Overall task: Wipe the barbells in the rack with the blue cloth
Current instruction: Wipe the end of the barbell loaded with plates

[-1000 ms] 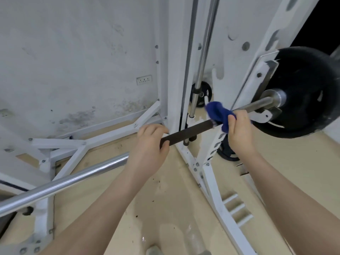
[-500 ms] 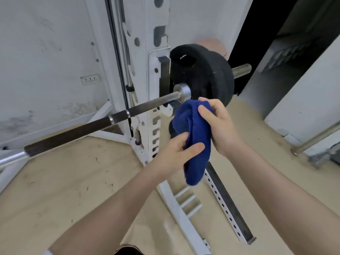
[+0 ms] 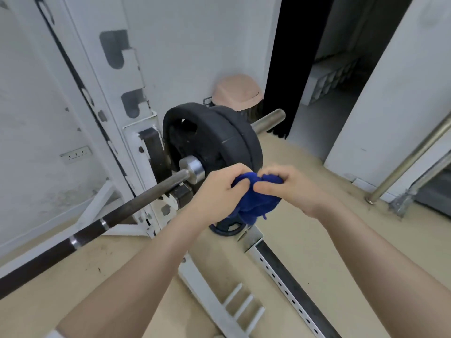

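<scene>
The barbell lies across the white rack, running from the lower left up to two black plates with its steel sleeve end sticking out beyond them. In front of the plates I bunch the blue cloth between both hands. My left hand grips its left side with curled fingers. My right hand grips its right side. Neither hand touches the bar, and the cloth hangs clear of it.
A pink-lidded bin stands behind the plates by a dark doorway. A small black plate lies on the floor by the rack base. White rack feet with pegs cross the floor below. A metal rail slants at right.
My left hand left the bar and joined the right on the cloth. The cloth came off the bar and now sits bunched between both hands. My view swung right toward the plates.
</scene>
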Demonstrator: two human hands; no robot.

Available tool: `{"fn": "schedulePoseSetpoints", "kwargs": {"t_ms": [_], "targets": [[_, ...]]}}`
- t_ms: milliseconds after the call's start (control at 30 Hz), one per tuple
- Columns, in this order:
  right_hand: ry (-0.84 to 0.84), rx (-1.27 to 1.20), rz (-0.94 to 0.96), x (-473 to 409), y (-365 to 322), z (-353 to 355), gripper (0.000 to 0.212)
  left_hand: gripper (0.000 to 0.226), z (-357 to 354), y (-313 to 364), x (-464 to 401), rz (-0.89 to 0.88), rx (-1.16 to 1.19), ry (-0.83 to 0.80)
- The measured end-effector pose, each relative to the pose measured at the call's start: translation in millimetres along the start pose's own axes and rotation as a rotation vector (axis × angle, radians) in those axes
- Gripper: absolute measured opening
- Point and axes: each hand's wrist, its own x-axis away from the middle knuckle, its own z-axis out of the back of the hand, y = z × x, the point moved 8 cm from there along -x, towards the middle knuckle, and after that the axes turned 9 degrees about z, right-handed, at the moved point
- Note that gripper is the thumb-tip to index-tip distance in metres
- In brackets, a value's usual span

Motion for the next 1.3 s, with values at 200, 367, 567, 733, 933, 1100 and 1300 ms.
{"fn": "schedulePoseSetpoints", "kwargs": {"t_ms": [200, 367, 567, 733, 933, 1100, 1300], "targets": [[0.181, -0.092, 0.024, -24, 2, 38, 0.018, 0.02, 10, 29, -41, -0.195, -0.126, 0.17], [0.739, -0.391, -0.182, -35, 57, 85, 0.017, 0.026, 31, 29, -72, -0.212, -0.345, 0.311], [1.125, -0.367, -0.18, -56, 73, 145, 0.016, 0.024, 34, 29, -101, -0.188, -0.626, 0.404], [0.667, 0.235, 0.153, -142, 57, 142, 0.017, 0.032, 32, 38, -136, -0.022, -0.793, 0.461], [-0.2, 0.549, 0.207, -208, 115, 69, 0.032, 0.055, 26, 29, -180, 0.271, -0.999, 0.376], [-0.288, 0.894, 0.433, -242, 127, 51, 0.029, 0.094, 15, 17, -192, 0.47, -1.083, 0.308], [-0.431, 0.945, 0.162, -291, 143, 41, 0.041, 0.114, 11, 11, -196, 0.578, -1.083, 0.29]]}}
